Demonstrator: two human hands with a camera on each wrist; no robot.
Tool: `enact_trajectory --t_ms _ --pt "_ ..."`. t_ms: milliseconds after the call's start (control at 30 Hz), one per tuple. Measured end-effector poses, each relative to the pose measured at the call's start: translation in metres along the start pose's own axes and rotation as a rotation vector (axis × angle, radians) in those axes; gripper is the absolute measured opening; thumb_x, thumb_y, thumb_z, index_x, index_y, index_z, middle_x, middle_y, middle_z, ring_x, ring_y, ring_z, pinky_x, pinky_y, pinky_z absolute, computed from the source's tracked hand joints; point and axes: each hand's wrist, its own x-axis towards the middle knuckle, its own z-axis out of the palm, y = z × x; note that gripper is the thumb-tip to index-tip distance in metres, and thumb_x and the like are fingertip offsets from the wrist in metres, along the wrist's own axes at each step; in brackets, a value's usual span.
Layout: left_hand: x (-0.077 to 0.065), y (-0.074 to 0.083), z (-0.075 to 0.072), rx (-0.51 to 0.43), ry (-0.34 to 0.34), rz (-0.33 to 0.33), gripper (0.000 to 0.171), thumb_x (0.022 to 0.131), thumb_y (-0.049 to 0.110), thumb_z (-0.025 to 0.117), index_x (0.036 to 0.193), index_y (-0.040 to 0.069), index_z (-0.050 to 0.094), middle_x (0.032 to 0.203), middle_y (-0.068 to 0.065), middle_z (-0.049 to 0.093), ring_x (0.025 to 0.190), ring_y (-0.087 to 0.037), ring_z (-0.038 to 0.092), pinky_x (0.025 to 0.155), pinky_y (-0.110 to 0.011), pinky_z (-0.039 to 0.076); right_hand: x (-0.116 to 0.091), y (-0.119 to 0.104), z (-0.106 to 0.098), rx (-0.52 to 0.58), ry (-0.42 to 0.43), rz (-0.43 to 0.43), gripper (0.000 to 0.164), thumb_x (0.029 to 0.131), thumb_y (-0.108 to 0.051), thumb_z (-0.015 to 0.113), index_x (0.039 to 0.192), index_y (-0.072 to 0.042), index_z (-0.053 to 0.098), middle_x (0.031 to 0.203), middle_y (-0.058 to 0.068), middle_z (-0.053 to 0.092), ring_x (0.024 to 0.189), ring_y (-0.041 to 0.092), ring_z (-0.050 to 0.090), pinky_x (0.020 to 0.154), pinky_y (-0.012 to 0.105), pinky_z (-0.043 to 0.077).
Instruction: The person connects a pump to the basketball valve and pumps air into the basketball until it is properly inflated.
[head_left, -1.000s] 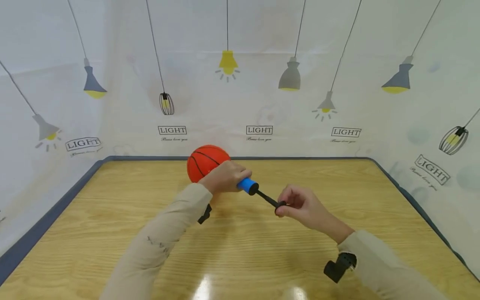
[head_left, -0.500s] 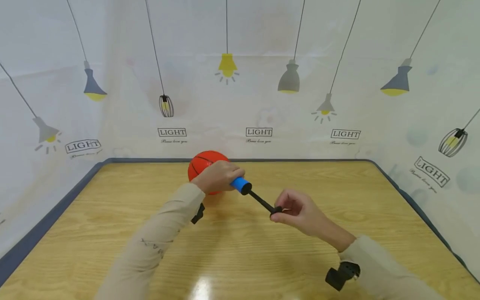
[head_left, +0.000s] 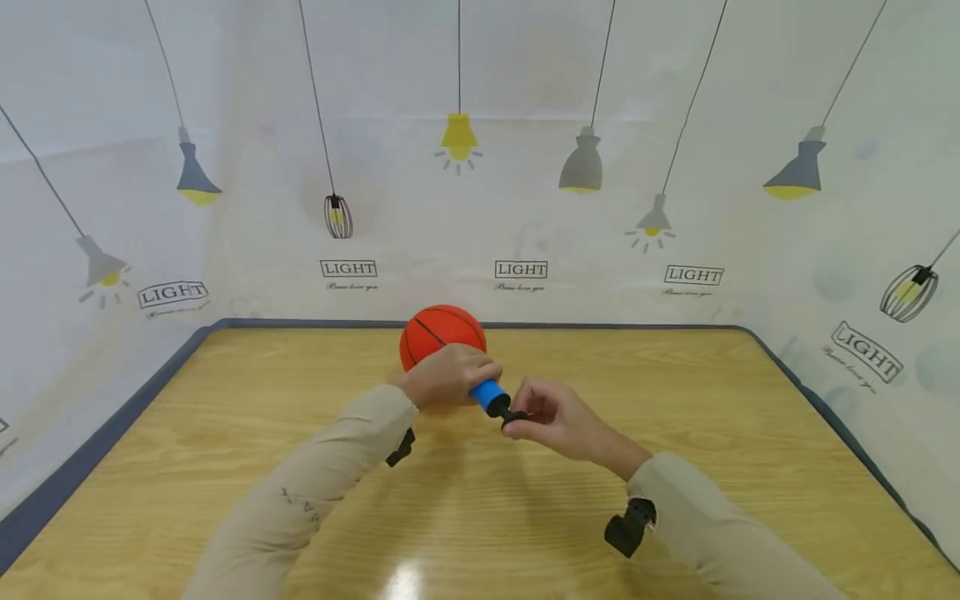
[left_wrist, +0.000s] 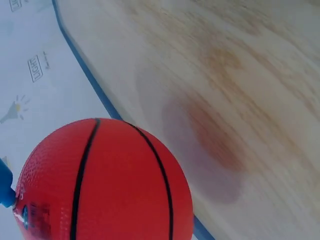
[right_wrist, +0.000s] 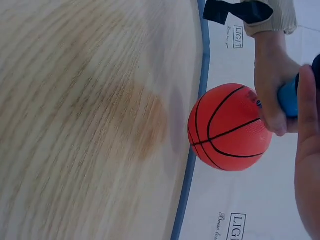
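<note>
Since the black plunger point(head_left: 513, 417) has slid in, a stroke looks nearly spent; right grip point(head_left: 564, 422) pinches it, left grip point(head_left: 447, 374) clasps the blue cylindrical pump point(head_left: 487, 393) mid-frame, beside the red, black-lined ball point(head_left: 444, 327).

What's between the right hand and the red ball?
In the head view, the blue pump and the left hand gripping it lie between them.

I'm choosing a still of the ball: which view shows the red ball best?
The right wrist view: nearly the whole red ball shows, with only a bit hidden by the left hand. The left wrist view shows it larger, but cut off at the bottom edge; in the head view, the left hand covers its lower part.
</note>
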Motion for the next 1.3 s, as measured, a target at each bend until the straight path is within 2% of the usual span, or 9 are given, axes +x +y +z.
enact_trajectory --t_ms 200,367,500,600,733,833,933,1100,1300 --pt "0.0 -0.01 -0.002 0.024 0.031 0.001 0.02 0.072 0.009 0.068 0.077 0.009 0.049 0.061 0.002 0.051 0.054 -0.009 0.05 0.054 -0.02 0.043 -0.013 -0.02 -0.005 0.011 0.05 0.043 0.01 0.082 0.001 0.057 0.084 0.001 0.048 0.079 0.013 0.053 0.067 0.01 0.059 0.053 0.026 0.048" --pt "-0.014 -0.017 -0.006 0.007 0.048 -0.077 0.026 0.066 0.005 0.071 0.075 0.008 0.047 0.061 0.001 0.05 0.054 -0.01 0.05 0.054 -0.021 0.043 -0.029 -0.041 -0.009 0.081 -0.003 0.044 0.011 0.081 0.003 0.058 0.083 -0.002 0.048 0.078 0.011 0.053 0.065 0.009 0.056 0.049 0.026 0.046" --pt "-0.007 -0.012 -0.006 -0.028 0.05 -0.096 0.024 0.067 0.005 0.07 0.077 0.008 0.048 0.062 0.001 0.052 0.055 -0.011 0.051 0.054 -0.021 0.043 -0.022 -0.033 -0.016 0.121 -0.058 -0.025 0.009 0.083 0.002 0.055 0.083 0.0 0.047 0.078 0.013 0.053 0.063 0.016 0.054 0.05 0.027 0.046" --pt "0.003 -0.007 -0.004 -0.034 0.051 -0.091 0.02 0.07 0.006 0.068 0.077 0.008 0.049 0.063 0.0 0.053 0.055 -0.011 0.052 0.055 -0.021 0.044 -0.009 -0.019 -0.021 0.121 -0.061 -0.039 0.009 0.084 -0.001 0.054 0.082 0.001 0.046 0.078 0.014 0.054 0.063 0.021 0.055 0.055 0.026 0.047" --pt "0.009 -0.003 0.0 0.035 0.008 -0.032 0.02 0.073 0.01 0.068 0.078 0.008 0.048 0.063 0.001 0.051 0.055 -0.01 0.05 0.056 -0.019 0.043 0.0 -0.003 -0.018 0.053 -0.061 0.021 0.011 0.082 -0.002 0.058 0.081 0.0 0.047 0.077 0.013 0.054 0.064 0.013 0.056 0.055 0.024 0.047" --pt "0.009 -0.002 0.003 0.091 -0.004 0.031 0.022 0.072 0.012 0.069 0.077 0.009 0.048 0.062 0.002 0.05 0.055 -0.009 0.051 0.055 -0.019 0.043 -0.002 0.003 -0.012 0.018 -0.042 0.064 0.012 0.081 0.0 0.059 0.08 0.001 0.047 0.077 0.014 0.053 0.066 0.011 0.056 0.057 0.024 0.048" --pt "0.01 -0.001 0.004 0.097 0.012 0.064 0.022 0.071 0.012 0.07 0.076 0.009 0.048 0.061 0.002 0.051 0.055 -0.009 0.051 0.055 -0.019 0.043 -0.009 -0.001 -0.011 -0.002 0.002 0.093 0.012 0.08 0.0 0.06 0.08 0.001 0.048 0.077 0.014 0.052 0.067 0.013 0.059 0.058 0.029 0.05" --pt "0.006 -0.004 0.006 0.05 0.022 0.037 0.02 0.072 0.009 0.067 0.076 0.009 0.047 0.059 0.002 0.049 0.052 -0.009 0.049 0.052 -0.018 0.042 -0.023 -0.023 -0.016 0.033 0.003 0.115 0.012 0.081 -0.001 0.06 0.081 0.001 0.048 0.079 0.011 0.052 0.071 0.015 0.06 0.059 0.031 0.051" --pt "-0.005 -0.007 0.003 0.024 0.063 -0.02 0.025 0.066 0.006 0.071 0.075 0.008 0.047 0.06 0.0 0.049 0.052 -0.01 0.049 0.051 -0.019 0.042 -0.038 -0.039 -0.02 0.092 -0.047 0.048 0.011 0.081 0.005 0.057 0.083 -0.001 0.048 0.078 0.011 0.051 0.063 0.013 0.054 0.047 0.03 0.044"
